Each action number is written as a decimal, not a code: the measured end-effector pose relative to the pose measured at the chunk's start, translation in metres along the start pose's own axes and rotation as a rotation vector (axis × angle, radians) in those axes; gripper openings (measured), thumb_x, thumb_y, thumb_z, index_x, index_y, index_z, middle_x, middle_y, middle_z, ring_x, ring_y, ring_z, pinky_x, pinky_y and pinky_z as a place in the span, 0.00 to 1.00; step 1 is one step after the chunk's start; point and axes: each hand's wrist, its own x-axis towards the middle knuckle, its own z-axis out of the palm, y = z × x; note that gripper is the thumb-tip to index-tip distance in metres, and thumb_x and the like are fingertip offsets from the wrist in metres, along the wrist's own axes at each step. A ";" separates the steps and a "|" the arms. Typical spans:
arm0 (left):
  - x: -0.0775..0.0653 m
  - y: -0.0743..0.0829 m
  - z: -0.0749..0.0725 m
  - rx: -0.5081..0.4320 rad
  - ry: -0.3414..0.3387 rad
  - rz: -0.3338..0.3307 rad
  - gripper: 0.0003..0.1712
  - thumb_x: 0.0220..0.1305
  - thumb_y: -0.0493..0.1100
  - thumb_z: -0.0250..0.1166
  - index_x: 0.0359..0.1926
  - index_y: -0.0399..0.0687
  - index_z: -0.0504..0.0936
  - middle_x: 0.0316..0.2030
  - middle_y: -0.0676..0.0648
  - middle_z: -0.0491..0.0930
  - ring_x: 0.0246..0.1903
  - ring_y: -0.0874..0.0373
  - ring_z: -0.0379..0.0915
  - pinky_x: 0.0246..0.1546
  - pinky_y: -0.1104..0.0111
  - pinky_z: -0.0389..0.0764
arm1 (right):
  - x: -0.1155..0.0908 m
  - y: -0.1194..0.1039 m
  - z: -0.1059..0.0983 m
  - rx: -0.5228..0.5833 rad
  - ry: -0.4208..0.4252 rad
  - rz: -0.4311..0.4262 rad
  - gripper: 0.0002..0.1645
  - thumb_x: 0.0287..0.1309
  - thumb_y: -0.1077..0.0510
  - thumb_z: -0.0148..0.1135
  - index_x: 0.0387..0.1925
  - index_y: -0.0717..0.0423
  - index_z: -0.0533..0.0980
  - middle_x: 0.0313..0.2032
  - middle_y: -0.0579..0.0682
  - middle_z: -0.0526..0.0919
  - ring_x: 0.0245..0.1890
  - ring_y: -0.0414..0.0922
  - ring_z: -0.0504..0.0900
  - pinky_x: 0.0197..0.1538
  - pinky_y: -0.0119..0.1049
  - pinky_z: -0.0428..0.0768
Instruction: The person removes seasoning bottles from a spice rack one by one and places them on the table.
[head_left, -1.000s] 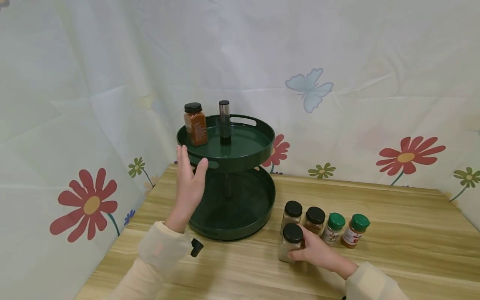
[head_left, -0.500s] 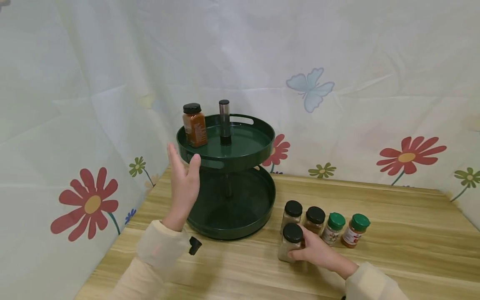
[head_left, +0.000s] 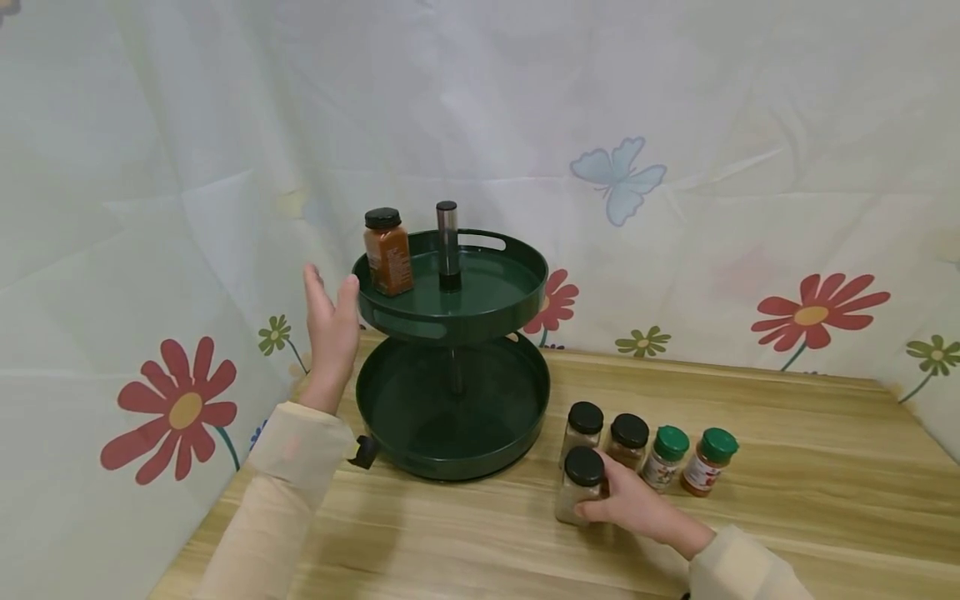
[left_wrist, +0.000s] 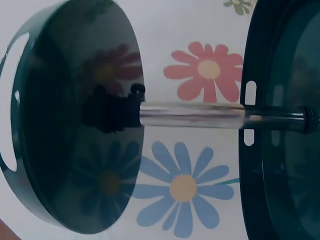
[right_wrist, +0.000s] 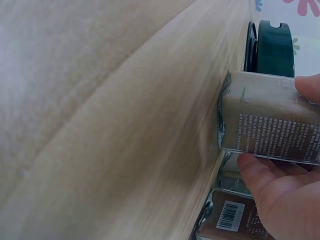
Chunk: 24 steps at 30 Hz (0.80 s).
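Observation:
My left hand (head_left: 332, 342) is raised at the left side of a dark green two-tier turntable (head_left: 450, 329), fingers straight and holding nothing. Its thumb tip is close to the upper tray's rim; contact cannot be made out. On that tray stands a black-capped jar of orange-red spice (head_left: 388, 260), beside the metal post (head_left: 447, 242). Lower right, my right hand (head_left: 641, 504) grips a black-lidded spice jar (head_left: 573, 502) between thumb and fingers. In the right wrist view this clear square spice jar (right_wrist: 270, 120) has pale brown contents, with its base at the tabletop.
Just behind the gripped jar stand two more black-lidded jars, one left (head_left: 585, 423) and one right (head_left: 628, 437). Two green-lidded jars (head_left: 666, 458) follow to their right. The lower tray (head_left: 457, 462) rests on the wooden table (head_left: 825, 492), before a flowered curtain (head_left: 750, 125).
My left hand has moved left, off the front of the upper tray. That tray has turned slightly, carrying the orange-red jar a little left and nearer. The right hand and its jar stay put.

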 end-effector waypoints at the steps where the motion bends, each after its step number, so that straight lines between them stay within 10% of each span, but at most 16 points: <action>1: 0.002 -0.001 0.000 -0.003 -0.011 -0.010 0.43 0.65 0.58 0.45 0.69 0.52 0.31 0.70 0.51 0.33 0.67 0.61 0.29 0.66 0.62 0.40 | 0.000 0.000 0.000 0.003 0.000 -0.001 0.40 0.43 0.56 0.66 0.58 0.63 0.61 0.51 0.61 0.72 0.48 0.52 0.71 0.49 0.52 0.71; 13: 0.013 -0.012 0.005 0.062 -0.225 -0.067 0.41 0.65 0.62 0.42 0.69 0.55 0.33 0.70 0.50 0.33 0.67 0.55 0.30 0.66 0.54 0.42 | 0.000 0.000 0.000 0.014 -0.005 -0.010 0.41 0.44 0.57 0.66 0.59 0.63 0.60 0.52 0.61 0.72 0.48 0.52 0.71 0.49 0.52 0.71; 24: 0.001 -0.007 0.008 0.080 -0.228 -0.040 0.43 0.64 0.64 0.42 0.69 0.54 0.33 0.70 0.50 0.33 0.67 0.55 0.30 0.66 0.53 0.42 | -0.001 0.002 0.000 0.009 -0.001 -0.020 0.41 0.43 0.57 0.66 0.59 0.62 0.60 0.52 0.61 0.72 0.48 0.53 0.71 0.49 0.53 0.71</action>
